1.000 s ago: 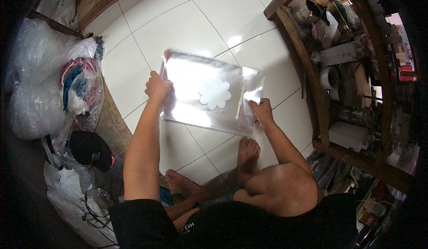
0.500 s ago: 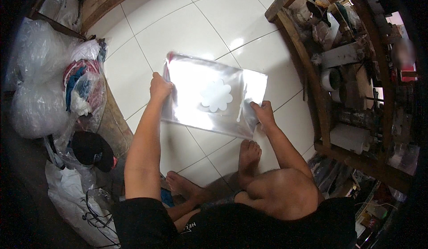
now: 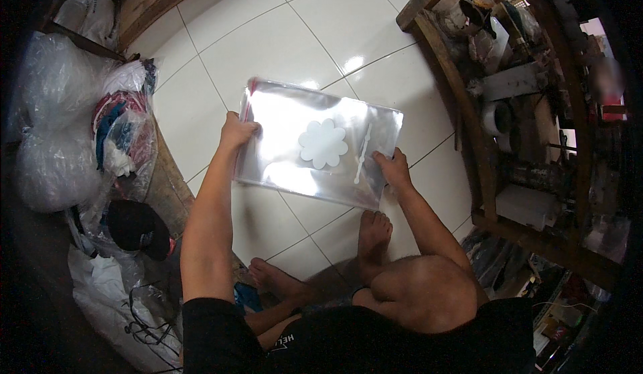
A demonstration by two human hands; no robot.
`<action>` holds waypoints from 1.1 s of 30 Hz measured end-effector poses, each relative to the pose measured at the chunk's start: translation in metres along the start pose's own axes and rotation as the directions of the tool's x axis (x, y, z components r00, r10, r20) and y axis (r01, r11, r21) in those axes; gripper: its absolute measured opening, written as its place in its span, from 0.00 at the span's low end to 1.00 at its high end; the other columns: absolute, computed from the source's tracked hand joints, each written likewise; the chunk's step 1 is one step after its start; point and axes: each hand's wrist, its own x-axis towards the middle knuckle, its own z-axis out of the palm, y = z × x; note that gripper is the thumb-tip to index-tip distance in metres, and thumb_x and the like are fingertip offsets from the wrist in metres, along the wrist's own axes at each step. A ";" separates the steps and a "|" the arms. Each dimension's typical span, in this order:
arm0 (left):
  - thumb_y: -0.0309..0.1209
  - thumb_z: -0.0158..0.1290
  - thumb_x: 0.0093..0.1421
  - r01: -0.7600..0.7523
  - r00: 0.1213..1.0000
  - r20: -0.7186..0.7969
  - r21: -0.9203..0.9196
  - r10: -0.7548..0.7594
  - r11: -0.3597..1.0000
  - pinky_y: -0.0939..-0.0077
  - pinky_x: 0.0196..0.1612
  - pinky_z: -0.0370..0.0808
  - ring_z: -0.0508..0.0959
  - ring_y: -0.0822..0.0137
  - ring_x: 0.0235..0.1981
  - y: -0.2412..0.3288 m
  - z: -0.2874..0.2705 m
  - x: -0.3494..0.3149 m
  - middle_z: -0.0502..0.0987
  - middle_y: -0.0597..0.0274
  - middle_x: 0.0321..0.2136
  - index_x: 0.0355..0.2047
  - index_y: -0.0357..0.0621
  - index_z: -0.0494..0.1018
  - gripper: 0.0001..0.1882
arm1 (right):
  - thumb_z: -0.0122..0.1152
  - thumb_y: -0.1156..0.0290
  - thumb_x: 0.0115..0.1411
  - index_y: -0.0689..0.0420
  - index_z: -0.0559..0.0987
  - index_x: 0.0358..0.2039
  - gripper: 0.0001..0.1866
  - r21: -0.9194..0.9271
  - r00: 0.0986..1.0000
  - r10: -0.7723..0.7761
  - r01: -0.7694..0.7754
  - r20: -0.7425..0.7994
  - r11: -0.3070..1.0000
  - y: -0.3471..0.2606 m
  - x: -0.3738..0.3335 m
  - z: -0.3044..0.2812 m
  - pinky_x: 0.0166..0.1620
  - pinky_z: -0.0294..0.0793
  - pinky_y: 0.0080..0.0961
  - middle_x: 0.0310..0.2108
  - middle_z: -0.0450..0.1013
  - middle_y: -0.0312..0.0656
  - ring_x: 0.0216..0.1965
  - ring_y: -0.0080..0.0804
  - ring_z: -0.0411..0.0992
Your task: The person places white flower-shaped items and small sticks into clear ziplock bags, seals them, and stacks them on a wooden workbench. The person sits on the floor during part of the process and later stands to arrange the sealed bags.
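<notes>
Between my two hands a shiny, clear plastic bag (image 3: 281, 153) is held spread out above the tiled floor. Its surface throws back bright glare. A pale flower shape (image 3: 323, 143) shows at its middle, and a thin wavy light strip (image 3: 364, 154) runs near its right side. A red edge marks its upper left corner. My left hand (image 3: 237, 131) grips the left edge, thumb on top. On the right edge, low down, my right hand (image 3: 394, 168) pinches the plastic with its thumb on top. The fingers beneath the bag are hidden.
White floor tiles (image 3: 268, 32) lie under the bag. Bulging clear plastic sacks (image 3: 60, 119), bundled cloth (image 3: 124, 122) and a black cap (image 3: 139, 228) crowd the left. At right stands a wooden rack (image 3: 462, 99) holding rolls and clutter. My bare feet (image 3: 374, 240) rest close below the bag.
My left hand and the bag's left edge have shifted slightly left. The bag looks flatter on its right side, and the wavy strip shows more clearly. Both hands keep their grip.
</notes>
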 end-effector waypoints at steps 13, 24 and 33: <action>0.36 0.57 0.51 0.127 0.962 0.267 -0.236 -0.062 0.963 0.67 0.36 0.77 0.80 0.56 0.32 -0.006 -0.012 0.004 0.77 0.44 0.36 0.44 0.23 0.70 0.26 | 0.59 0.66 0.60 0.63 0.62 0.53 0.25 0.204 0.995 -0.099 0.092 0.027 0.975 0.031 0.005 0.001 0.44 0.74 0.30 0.42 0.71 0.48 0.41 0.33 0.72; 0.34 0.54 0.55 0.100 0.948 0.319 -0.288 -0.003 0.952 0.66 0.41 0.75 0.79 0.60 0.35 0.000 -0.003 -0.005 0.78 0.49 0.36 0.45 0.28 0.72 0.22 | 0.55 0.66 0.62 0.63 0.64 0.56 0.24 0.334 0.975 0.053 -0.124 0.215 0.934 0.000 -0.002 -0.007 0.46 0.74 0.34 0.47 0.69 0.47 0.43 0.35 0.72; 0.35 0.50 0.60 -0.011 0.953 0.296 -0.196 0.070 0.981 0.67 0.43 0.72 0.76 0.62 0.38 0.006 -0.006 -0.019 0.78 0.51 0.37 0.45 0.32 0.73 0.19 | 0.54 0.68 0.63 0.62 0.64 0.58 0.24 0.345 0.978 -0.003 -0.071 0.209 0.936 0.002 -0.005 -0.007 0.53 0.69 0.34 0.50 0.69 0.45 0.48 0.36 0.70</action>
